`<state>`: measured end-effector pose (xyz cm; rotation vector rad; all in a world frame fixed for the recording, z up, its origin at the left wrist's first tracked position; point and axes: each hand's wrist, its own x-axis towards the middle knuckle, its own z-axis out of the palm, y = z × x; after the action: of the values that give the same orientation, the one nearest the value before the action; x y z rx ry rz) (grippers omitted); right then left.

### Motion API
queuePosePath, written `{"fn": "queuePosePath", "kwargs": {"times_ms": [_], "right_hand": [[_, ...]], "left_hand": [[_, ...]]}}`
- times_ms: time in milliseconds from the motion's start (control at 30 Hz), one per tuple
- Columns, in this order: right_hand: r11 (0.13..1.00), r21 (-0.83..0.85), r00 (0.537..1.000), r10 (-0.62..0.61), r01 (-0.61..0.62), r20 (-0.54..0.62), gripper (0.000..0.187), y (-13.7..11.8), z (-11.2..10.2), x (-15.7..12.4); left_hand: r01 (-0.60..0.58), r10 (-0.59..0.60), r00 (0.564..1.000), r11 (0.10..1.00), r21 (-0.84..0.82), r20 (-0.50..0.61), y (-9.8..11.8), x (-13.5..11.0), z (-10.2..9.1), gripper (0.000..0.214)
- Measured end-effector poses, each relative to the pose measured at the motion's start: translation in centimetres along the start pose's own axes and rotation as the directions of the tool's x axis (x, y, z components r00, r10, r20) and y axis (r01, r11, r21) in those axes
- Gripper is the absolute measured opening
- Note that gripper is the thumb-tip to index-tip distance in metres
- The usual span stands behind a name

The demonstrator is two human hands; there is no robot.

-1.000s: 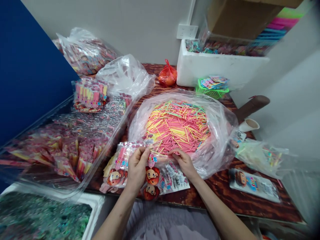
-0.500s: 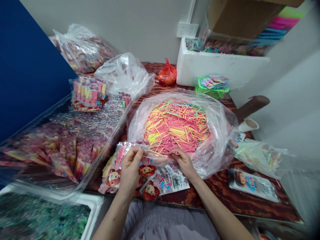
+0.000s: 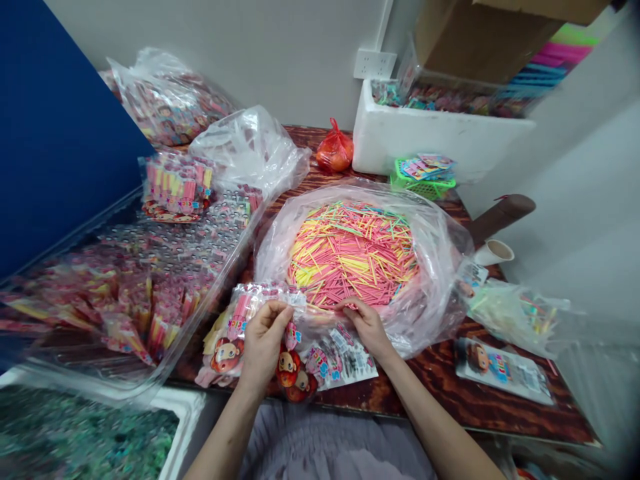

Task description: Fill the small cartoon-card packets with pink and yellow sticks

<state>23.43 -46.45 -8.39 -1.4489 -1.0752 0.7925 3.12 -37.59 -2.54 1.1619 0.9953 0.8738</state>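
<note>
My left hand [image 3: 265,340] is closed in a pinch on a small printed plastic bag [image 3: 289,363] with a red-haired cartoon figure, which hangs tilted beside the fingers. My right hand [image 3: 369,328] has its fingers curled together at the near edge of a heap of thin pink and yellow sticks [image 3: 355,257]; what its fingertips hold is too small to make out. The heap lies in a large clear plastic bag [image 3: 435,267] with its mouth spread wide. Under and between my hands lie more flat printed bags [image 3: 345,363].
At left, a clear tray [image 3: 200,300] holds many filled packets [image 3: 165,313]. Behind stand a red bag of fruit [image 3: 335,150], a green basket [image 3: 425,187] with cards and a white foam box [image 3: 435,133]. At right are a paper cup [image 3: 494,252] and a printed packet [image 3: 503,370].
The printed bag at my left hand has turned from lying broad side up to a narrower, tilted view. My left fingers have shifted slightly; my right hand is nearly still.
</note>
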Motion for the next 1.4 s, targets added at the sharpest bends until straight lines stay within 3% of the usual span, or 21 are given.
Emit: {"fn": "queuePosePath", "kwargs": {"times_ms": [233,400,567,700,967,1067,1200,1300,1400], "right_hand": [[1.0,-0.021,1.0,0.003,-0.003,0.005,0.015,-0.4,0.0,0.0],[0.999,-0.034,1.0,0.001,-0.001,0.003,0.016,-0.2,0.0,0.0],[0.998,-0.057,1.0,-0.002,0.002,0.011,0.017,-0.2,0.0,0.0],[0.998,-0.062,1.0,0.004,-0.004,0.0,0.018,-0.3,0.0,-0.1],[0.999,-0.037,1.0,0.019,-0.02,-0.024,0.018,-0.6,0.2,0.0],[0.999,0.003,0.999,0.043,-0.043,-0.025,0.018,-0.3,0.1,-0.1],[0.989,0.117,0.991,0.1,-0.09,-0.086,0.016,-0.6,-0.1,0.3],[0.938,0.338,0.972,0.141,-0.07,-0.189,0.015,-3.0,-0.1,1.6],[0.865,0.502,0.978,0.111,-0.006,-0.179,0.014,-6.8,0.7,3.3]], "left_hand": [[-0.034,0.032,0.997,0.999,-0.03,-0.071,-0.5,0.4,0.0,0.021],[0.032,-0.041,0.996,0.993,-0.115,-0.08,-0.4,0.6,0.0,0.023],[-0.037,0.041,0.998,0.996,0.075,-0.049,0.1,-0.1,0.0,0.033],[-0.062,0.06,0.998,0.991,0.115,0.022,0.5,-0.6,0.6,0.018],[-0.01,0.017,0.996,0.997,0.071,-0.09,0.0,-0.7,0.2,0.022],[-0.025,0.034,0.994,0.996,0.087,-0.105,-0.4,-0.8,0.0,0.021],[-0.06,0.066,0.997,0.991,0.12,-0.046,-0.3,-1.1,0.4,0.017],[-0.082,0.08,0.997,0.987,0.138,0.022,-0.1,-1.6,0.9,0.016],[-0.091,0.081,0.994,0.985,0.149,0.073,-0.1,-2.0,1.5,0.017]]}}
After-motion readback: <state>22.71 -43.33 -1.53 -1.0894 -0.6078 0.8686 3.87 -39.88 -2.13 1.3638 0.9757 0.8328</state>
